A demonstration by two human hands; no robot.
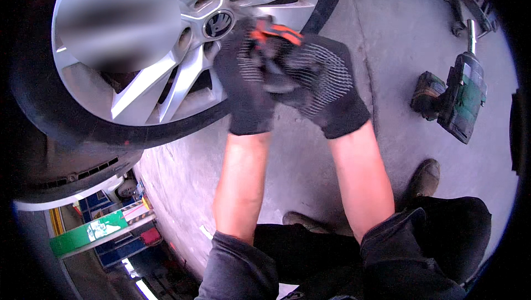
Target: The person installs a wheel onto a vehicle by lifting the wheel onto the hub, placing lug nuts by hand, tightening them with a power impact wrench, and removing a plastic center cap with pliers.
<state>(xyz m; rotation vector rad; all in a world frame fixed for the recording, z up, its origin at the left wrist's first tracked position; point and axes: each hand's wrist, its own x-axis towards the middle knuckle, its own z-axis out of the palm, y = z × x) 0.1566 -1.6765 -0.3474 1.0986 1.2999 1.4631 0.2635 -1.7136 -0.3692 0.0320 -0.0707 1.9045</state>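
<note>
My left hand [246, 87] and my right hand [329, 78], both in black knit gloves with pale grip lines, meet in front of a car wheel. Their fingers close together around a small orange and black thing [282, 34]. Motion blur and the gloves hide its kind. Just behind the left hand is the silver multi-spoke wheel [191, 87], its round centre cap [219, 24] showing above that glove. Around the spokes runs the black tyre [188, 133].
A green and black cordless impact wrench [464, 95] lies on the grey floor at right, its metal shaft pointing away. Dark metal equipment [462, 1] stands at far right. My shoe [426, 178] is below the wrench. A green beam [91, 231] shows at lower left, beyond the car's bodywork [72, 161].
</note>
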